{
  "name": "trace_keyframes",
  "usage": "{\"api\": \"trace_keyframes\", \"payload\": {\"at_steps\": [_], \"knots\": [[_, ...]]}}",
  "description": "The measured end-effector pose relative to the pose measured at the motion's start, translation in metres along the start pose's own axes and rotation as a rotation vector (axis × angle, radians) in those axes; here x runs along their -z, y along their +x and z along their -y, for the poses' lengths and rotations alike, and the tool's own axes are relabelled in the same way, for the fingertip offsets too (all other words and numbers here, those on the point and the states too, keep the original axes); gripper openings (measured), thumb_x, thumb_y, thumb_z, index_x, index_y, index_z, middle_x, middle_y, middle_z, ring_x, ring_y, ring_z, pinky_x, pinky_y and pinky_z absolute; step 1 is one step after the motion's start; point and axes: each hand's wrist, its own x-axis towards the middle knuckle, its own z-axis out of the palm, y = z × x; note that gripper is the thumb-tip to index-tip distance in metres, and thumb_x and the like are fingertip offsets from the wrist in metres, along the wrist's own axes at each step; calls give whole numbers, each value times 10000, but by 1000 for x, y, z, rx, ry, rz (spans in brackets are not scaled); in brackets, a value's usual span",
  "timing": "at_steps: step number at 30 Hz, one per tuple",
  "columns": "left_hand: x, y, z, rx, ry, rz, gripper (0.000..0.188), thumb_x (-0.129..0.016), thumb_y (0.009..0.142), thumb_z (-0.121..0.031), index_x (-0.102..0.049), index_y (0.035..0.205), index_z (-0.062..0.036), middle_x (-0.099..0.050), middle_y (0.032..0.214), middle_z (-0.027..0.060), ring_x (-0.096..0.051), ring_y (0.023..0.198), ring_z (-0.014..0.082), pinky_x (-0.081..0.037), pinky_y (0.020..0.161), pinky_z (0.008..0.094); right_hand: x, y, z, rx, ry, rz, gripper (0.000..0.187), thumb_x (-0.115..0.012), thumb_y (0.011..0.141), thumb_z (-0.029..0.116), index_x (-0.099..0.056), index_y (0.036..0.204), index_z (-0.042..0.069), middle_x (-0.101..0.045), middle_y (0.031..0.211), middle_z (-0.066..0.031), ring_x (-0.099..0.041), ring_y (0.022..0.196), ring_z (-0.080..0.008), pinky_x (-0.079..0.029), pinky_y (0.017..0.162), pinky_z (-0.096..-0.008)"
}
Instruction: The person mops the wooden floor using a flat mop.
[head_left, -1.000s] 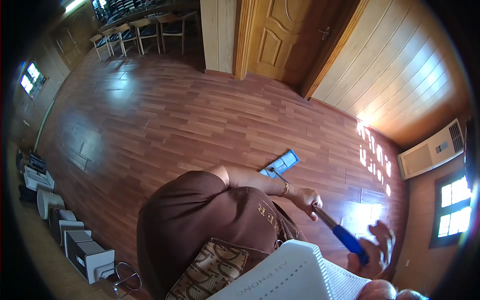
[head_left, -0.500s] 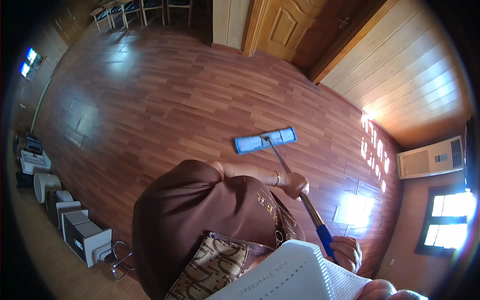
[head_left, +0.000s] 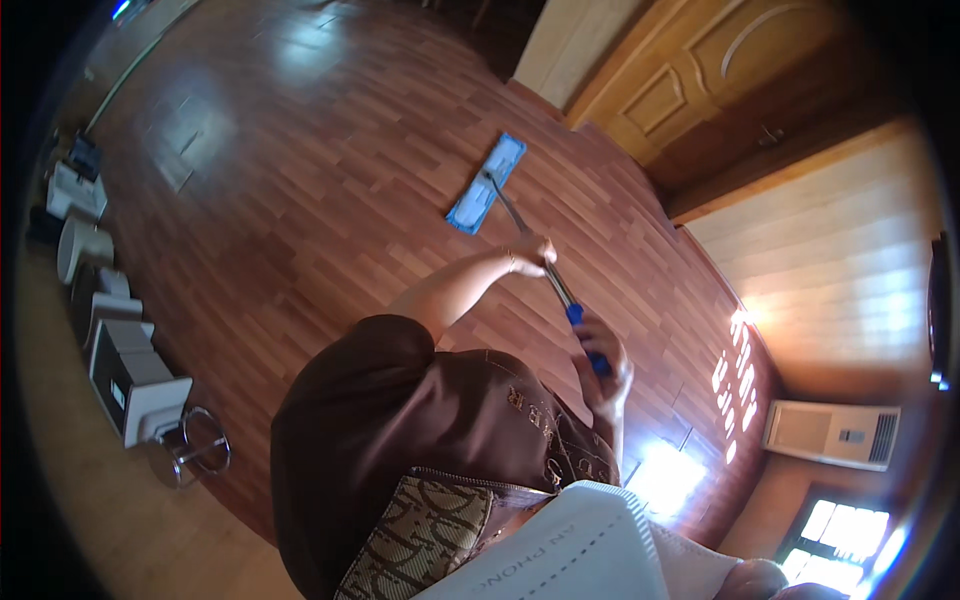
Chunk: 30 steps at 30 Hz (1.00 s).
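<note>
A flat mop with a blue-edged, pale blue pad [head_left: 476,202] rests on the wood floor ahead of me, the pad turned at a slant. Its metal pole [head_left: 512,214] runs back toward me and ends in a blue grip [head_left: 576,316]. My left hand [head_left: 533,254] is closed around the metal pole, partway down. Higher up, my right hand [head_left: 608,362] wraps the blue grip near its end, slightly blurred. Both forearms reach forward from my brown top [head_left: 350,420].
Brown wood-plank flooring [head_left: 330,220] spreads around the mop. A panelled wooden door [head_left: 690,90] and a pale wall [head_left: 800,240] stand at the right. A white floor-standing unit [head_left: 800,428] is at the far right. Along the left are white-and-dark box-shaped furniture [head_left: 140,375] and a chrome-ringed stool [head_left: 190,445].
The mop pad has moved forward and left and swung from nearly crosswise to a steep slant. Both hands have gone forward with the pole. The view has turned, shifting the door and furniture.
</note>
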Motion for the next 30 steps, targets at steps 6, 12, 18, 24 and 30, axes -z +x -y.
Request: {"api": "trace_keyframes", "payload": {"at_steps": [6,12,18,24,30], "knots": [[64,-82,53,303,124,-86,182,-590,597,-54,-412,580,-88,-453,591,118,-518,600,317,-357,529,414,-69,38,-49,-17,-61,281,269,-742,723,19,-560,918,55,-654,1061,-155,-573,1143,-367,-466,911,-422],[119,-185,62,701,317,-227,284,-707,660,-154,-435,606,-94,-479,621,57,-500,585,231,-362,521,350,-126,79,-40,65,85,531,346,-775,667,30,-584,948,91,-654,1066,-105,-555,1163,-351,-449,895,-447],[155,-228,13,958,371,-439,362,-718,721,-299,-437,609,-101,-510,616,58,-560,735,303,-378,644,488,-148,91,-50,155,219,663,366,-772,692,26,-597,1006,92,-650,1075,-78,-533,1194,-343,-416,963,-449],[153,-291,-38,830,423,-698,369,-756,699,-107,-400,614,-58,-444,568,90,-465,569,294,-367,541,409,-165,65,-25,-159,665,657,349,-753,785,71,-617,1106,87,-600,1170,-88,-476,1248,-283,-377,1034,-414],[137,-316,-101,966,370,-572,357,-742,682,-105,-394,606,-89,-490,566,114,-505,614,362,-370,580,443,-147,33,-15,-87,639,700,206,-720,804,43,-623,986,48,-626,982,-92,-563,1074,-265,-371,1052,-446]]}}
